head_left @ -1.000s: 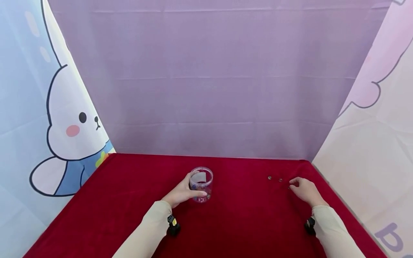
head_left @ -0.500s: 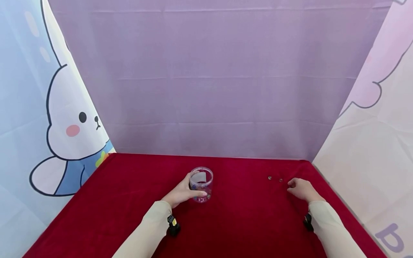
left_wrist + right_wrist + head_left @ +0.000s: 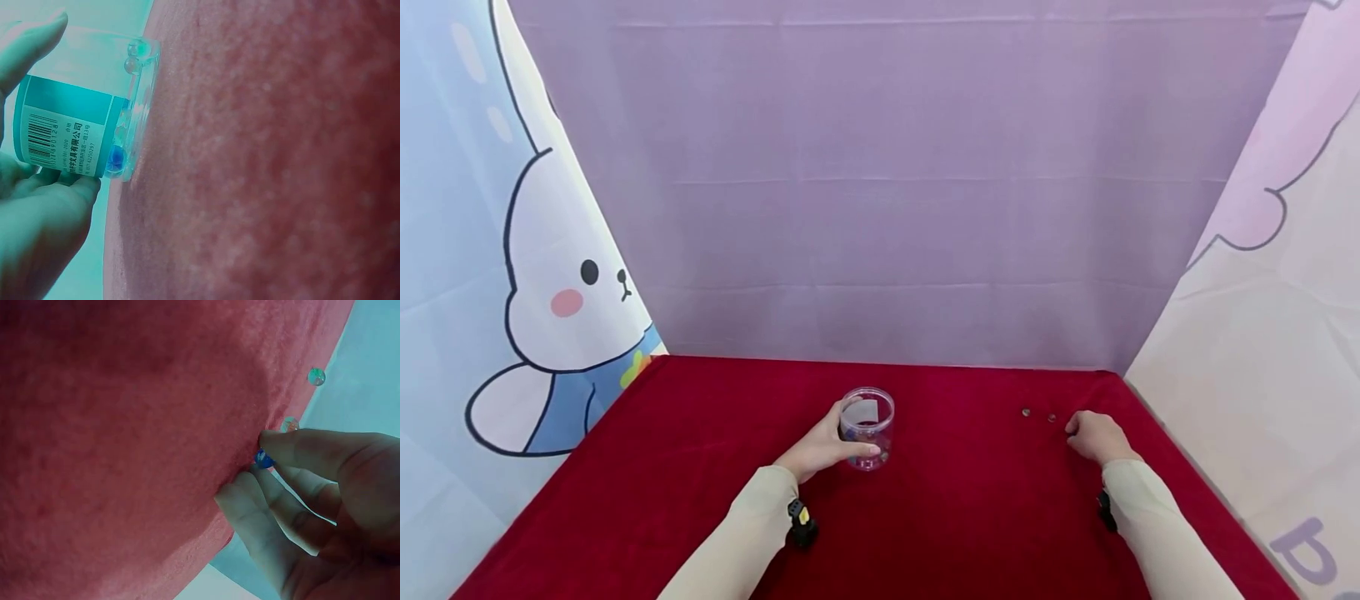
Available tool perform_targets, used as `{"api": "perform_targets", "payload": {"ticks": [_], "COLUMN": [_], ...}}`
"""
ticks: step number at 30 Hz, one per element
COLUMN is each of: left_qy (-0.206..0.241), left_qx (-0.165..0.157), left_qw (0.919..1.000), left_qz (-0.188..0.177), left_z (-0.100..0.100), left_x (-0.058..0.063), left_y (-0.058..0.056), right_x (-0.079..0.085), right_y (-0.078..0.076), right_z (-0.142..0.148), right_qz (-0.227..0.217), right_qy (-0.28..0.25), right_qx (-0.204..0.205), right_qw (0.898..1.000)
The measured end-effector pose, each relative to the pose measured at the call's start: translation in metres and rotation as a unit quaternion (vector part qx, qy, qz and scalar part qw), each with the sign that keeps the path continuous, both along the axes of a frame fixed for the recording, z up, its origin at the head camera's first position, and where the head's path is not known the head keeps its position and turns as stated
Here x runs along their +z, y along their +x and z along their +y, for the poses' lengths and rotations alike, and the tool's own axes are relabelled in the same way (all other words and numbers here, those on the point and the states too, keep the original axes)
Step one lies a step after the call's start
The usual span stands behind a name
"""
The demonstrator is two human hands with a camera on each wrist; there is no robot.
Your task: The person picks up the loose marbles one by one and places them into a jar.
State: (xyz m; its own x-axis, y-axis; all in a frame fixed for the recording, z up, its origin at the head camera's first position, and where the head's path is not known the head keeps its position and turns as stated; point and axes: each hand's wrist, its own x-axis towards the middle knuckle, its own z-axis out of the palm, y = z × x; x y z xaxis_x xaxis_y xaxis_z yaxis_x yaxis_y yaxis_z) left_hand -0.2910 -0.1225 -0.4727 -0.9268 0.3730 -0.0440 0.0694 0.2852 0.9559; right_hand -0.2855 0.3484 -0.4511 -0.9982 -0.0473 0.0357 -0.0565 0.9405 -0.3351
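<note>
My left hand (image 3: 820, 450) grips a clear plastic jar (image 3: 867, 429), thumb across the near side and fingers round the other. The jar stands upright on the red cloth, and through its wall in the left wrist view show several glass marbles low down, one of them blue (image 3: 115, 159). A label with a barcode (image 3: 62, 131) faces that camera. At the right, my right hand (image 3: 1101, 436) is down at the cloth. In the right wrist view its thumb and fingertips pinch a blue marble (image 3: 264, 459).
Two more glass marbles lie to the left of my right hand, a greenish one (image 3: 1026, 412) and a reddish one (image 3: 1052, 418). Red cloth (image 3: 955, 500) covers the table. A purple curtain (image 3: 880, 208) hangs behind it, with printed curtains on both sides.
My right hand has shifted slightly left, and its fingers have drawn together at the blue marble. The left hand and the jar have stayed in place.
</note>
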Motion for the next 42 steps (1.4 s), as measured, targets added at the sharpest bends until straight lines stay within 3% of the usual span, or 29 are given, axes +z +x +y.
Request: {"api": "perform_targets", "payload": {"ticks": [8,22,35,42], "left_qy": [0.002,0.002,0.006,0.004], "left_qx": [0.002,0.000,-0.002,0.000], "left_qw": [1.0000,1.0000,1.0000,1.0000], "left_qz": [0.006,0.003,0.001,0.002], "left_z": [0.000,0.000,0.000,0.000], "left_x": [0.001,0.001,0.003,0.004], "left_y": [0.000,0.001,0.001,0.002], "right_x": [-0.002,-0.006,-0.003,0.004], "right_y": [0.003,0.007,0.006,0.008], "right_z": [-0.001,-0.003,-0.017,-0.042], "right_qz": [0.013,0.050,0.006,0.025], "right_qy": [0.011,0.023,-0.006,-0.009], "right_qx": [-0.017,-0.006,-0.032,-0.009], "right_qw": [1.000,0.998,0.999,1.000]}}
